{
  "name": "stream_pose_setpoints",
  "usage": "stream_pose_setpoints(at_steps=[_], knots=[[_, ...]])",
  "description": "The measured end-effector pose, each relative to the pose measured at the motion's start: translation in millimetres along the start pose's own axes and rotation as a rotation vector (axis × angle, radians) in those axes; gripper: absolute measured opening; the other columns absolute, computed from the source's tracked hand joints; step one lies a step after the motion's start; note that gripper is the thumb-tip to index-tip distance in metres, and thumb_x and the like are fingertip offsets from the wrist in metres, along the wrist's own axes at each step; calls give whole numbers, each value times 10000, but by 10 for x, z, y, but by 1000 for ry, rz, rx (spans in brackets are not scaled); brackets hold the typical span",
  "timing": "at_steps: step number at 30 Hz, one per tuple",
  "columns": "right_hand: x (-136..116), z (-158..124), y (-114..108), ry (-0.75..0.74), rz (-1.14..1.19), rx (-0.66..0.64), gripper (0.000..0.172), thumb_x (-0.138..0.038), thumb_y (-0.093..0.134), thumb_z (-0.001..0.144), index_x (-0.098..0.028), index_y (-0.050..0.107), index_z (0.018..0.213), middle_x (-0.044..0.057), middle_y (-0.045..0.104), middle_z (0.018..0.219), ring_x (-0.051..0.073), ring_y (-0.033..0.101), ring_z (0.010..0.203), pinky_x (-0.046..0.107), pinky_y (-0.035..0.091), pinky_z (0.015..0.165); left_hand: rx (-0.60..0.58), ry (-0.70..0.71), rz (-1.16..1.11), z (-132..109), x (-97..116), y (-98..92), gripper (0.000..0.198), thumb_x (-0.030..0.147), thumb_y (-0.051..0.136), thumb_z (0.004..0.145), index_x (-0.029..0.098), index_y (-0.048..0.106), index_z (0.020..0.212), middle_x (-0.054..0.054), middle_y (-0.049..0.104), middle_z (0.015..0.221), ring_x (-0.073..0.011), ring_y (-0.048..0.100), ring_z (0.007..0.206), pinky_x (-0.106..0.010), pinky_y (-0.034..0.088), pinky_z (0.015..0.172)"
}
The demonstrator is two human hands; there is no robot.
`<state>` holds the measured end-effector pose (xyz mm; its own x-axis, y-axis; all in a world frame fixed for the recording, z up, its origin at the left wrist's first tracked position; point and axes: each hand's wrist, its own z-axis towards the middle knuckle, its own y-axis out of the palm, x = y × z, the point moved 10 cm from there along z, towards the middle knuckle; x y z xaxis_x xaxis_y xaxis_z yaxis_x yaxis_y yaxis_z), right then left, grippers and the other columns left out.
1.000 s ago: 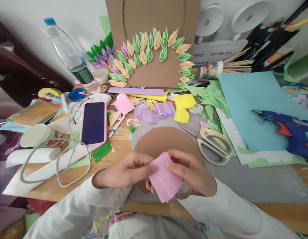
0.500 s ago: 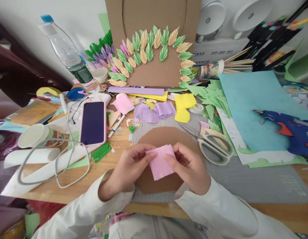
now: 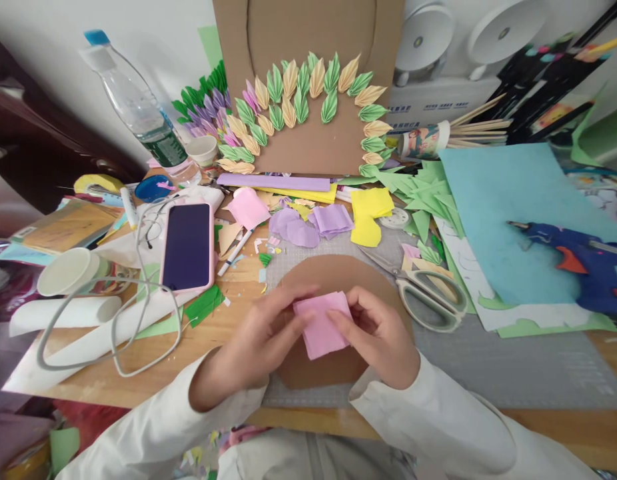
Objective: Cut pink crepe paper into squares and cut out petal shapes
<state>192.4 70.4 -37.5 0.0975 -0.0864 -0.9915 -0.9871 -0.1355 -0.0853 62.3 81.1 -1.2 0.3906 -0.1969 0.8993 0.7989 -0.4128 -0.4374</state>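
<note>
A small stack of pink paper squares is pinched between thumb and fingers of my right hand. My left hand is at the left edge of the stack, its fingers apart and its thumb near the paper. Beneath both hands lies a brown cardboard piece on the grey cutting mat. Scissors rest to the right of the cardboard. Behind them are yellow paper pieces, purple paper pieces and another pink piece.
Upright at the back is a cardboard panel with pleated paper leaves. A phone, a looped cable, a paper cup and a bottle stand left. A blue glue gun lies right on blue paper.
My left hand has loosened from the pink stack and shifted slightly left, its fingers spreading. My right hand still holds the stack in nearly the same place.
</note>
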Motion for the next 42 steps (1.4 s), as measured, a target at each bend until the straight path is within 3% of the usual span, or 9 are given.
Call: stream_pose_setpoints(at_steps=[4, 9, 16, 22, 26, 30, 34, 37, 42], knots=[[-10, 5, -2, -16, -28, 15, 288, -401, 591, 857, -221, 456, 678, -42, 432, 602, 117, 414, 541, 245, 373, 498, -113, 149, 296, -60, 136, 180, 929, 471, 757, 723, 224, 255, 1464, -189, 462, 1419, -357, 444, 1296, -554, 389, 1051], [93, 4, 20, -11, -74, 14, 272, -417, 563, 879, -225, 472, 708, -22, 484, 640, 136, 478, 583, 262, 429, 533, -181, 95, 396, -55, 76, 294, 650, 288, 645, 846, 180, 340, 1409, -176, 538, 1315, -317, 513, 1229, -496, 450, 1013], [80, 96, 45, -43, -203, -4, 198, -372, 580, 864, -216, 557, 744, 12, 616, 655, 157, 582, 576, 270, 480, 525, -285, 60, 413, 7, -30, 215, 632, 262, 639, 832, 224, 369, 1402, -149, 493, 1392, -294, 494, 1278, -465, 446, 1038], [26, 141, 33, -117, -355, 80, 190, -316, 593, 845, -215, 555, 690, -2, 622, 575, 149, 583, 489, 254, 466, 469, -155, 269, 624, -92, 119, 162, 707, 310, 621, 861, 132, 283, 1456, -218, 385, 1480, -335, 336, 1387, -527, 352, 1101], [-7, 138, 46, -181, -440, 116, 173, -283, 583, 837, -214, 559, 681, -10, 634, 556, 141, 602, 477, 231, 487, 465, -213, 343, 745, -307, 160, 352, 580, 362, 594, 868, 71, 447, 1347, -214, 535, 1354, -352, 459, 1287, -523, 380, 1077], [-71, 112, 57, -272, -537, 157, 132, -242, 577, 825, -213, 566, 696, -9, 650, 563, 140, 620, 477, 225, 510, 465, -219, 358, 798, -419, 126, 453, 656, 478, 584, 840, 35, 479, 1313, -228, 554, 1331, -374, 487, 1248, -521, 394, 1059], [-220, -19, 41, -447, -648, 205, 126, -197, 515, 863, -182, 603, 951, 100, 704, 855, 221, 684, 745, 346, 580, 650, -208, 417, 808, -435, 143, 467, 640, 508, 547, 846, 49, 504, 1290, -202, 603, 1246, -365, 496, 1220, -516, 369, 1071], [-310, -164, 147, -627, -727, 102, 244, -148, 479, 881, -188, 607, 1086, 135, 669, 1112, 274, 619, 1061, 467, 518, 920, -216, 436, 797, -437, 152, 455, 648, 514, 538, 846, 54, 498, 1301, -201, 591, 1264, -360, 492, 1221, -510, 354, 1078], [-302, -306, 354, -779, -809, -116, 262, -109, 450, 909, -185, 607, 1104, 100, 694, 1059, 229, 632, 994, 415, 547, 887, -228, 447, 774, -450, 127, 423, 658, 510, 512, 868, 69, 453, 1353, -205, 533, 1353, -353, 471, 1249, -500, 345, 1079]])
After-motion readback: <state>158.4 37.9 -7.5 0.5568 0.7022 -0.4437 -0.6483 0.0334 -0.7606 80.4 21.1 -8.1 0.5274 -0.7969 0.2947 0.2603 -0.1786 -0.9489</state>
